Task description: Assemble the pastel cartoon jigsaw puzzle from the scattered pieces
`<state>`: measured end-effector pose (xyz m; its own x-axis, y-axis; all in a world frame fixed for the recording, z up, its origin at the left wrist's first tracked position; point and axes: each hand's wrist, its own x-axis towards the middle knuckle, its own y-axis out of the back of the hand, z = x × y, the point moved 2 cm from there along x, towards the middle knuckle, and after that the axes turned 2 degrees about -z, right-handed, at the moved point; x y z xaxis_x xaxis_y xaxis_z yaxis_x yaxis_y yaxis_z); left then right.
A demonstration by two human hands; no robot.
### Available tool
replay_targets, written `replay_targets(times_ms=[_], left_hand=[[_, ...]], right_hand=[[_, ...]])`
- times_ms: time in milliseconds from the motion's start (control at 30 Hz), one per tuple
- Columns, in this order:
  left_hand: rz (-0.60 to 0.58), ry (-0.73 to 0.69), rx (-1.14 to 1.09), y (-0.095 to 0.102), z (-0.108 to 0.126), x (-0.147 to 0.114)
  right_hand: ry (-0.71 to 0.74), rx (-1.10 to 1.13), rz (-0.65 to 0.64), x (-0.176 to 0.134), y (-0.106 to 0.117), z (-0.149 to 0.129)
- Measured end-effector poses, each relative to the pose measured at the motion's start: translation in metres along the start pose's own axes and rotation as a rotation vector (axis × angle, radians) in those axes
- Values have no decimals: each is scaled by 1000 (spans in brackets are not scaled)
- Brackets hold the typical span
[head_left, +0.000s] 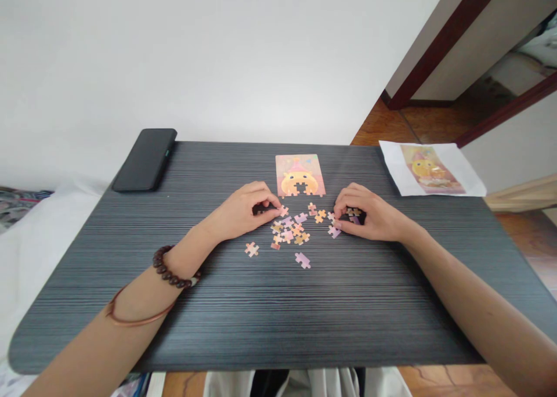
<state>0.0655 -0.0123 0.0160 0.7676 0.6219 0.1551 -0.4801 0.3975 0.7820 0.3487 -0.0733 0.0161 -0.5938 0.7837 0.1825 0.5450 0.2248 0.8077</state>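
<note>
A partly assembled jigsaw puzzle (300,168), showing a yellow animal in a pink hat, lies at the back middle of the table with a gap in its lower part. Just below its left corner, my left hand (243,210) pinches a pink puzzle piece (284,210) between thumb and forefinger. My right hand (369,211) rests to the right of the puzzle, fingers curled together at a pale puzzle piece (331,216). A lilac piece (334,231) lies under its thumb tip. Loose puzzle pieces (288,234) are scattered between the hands, and some are partly hidden beneath the right palm.
A black phone-like slab (145,159) lies at the table's back left. At the back right is a white sheet (461,170) with a printed picture of the same animal. The dark table (278,316) meets a white wall behind it.
</note>
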Motion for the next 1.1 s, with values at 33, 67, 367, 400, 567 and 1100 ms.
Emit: replay_targets(times_ms=[33,67,367,400,567,1100], left_hand=[[-11,-13,5,1,0,0],[-13,-19,6,1,0,0],[54,-25,76,-4,5,0],[52,-25,81,-5,5,0],[60,-27,49,-4,3,1],[61,-111,-8,-2,1,-1]], right_hand=[[-3,-1,2,0,0,0],[-7,-3,4,0,0,0],[-6,-1,6,1,0,-1],[-5,-1,7,1,0,-1],[-9,0,10,1,0,-1],[2,0,20,0,-1,0]])
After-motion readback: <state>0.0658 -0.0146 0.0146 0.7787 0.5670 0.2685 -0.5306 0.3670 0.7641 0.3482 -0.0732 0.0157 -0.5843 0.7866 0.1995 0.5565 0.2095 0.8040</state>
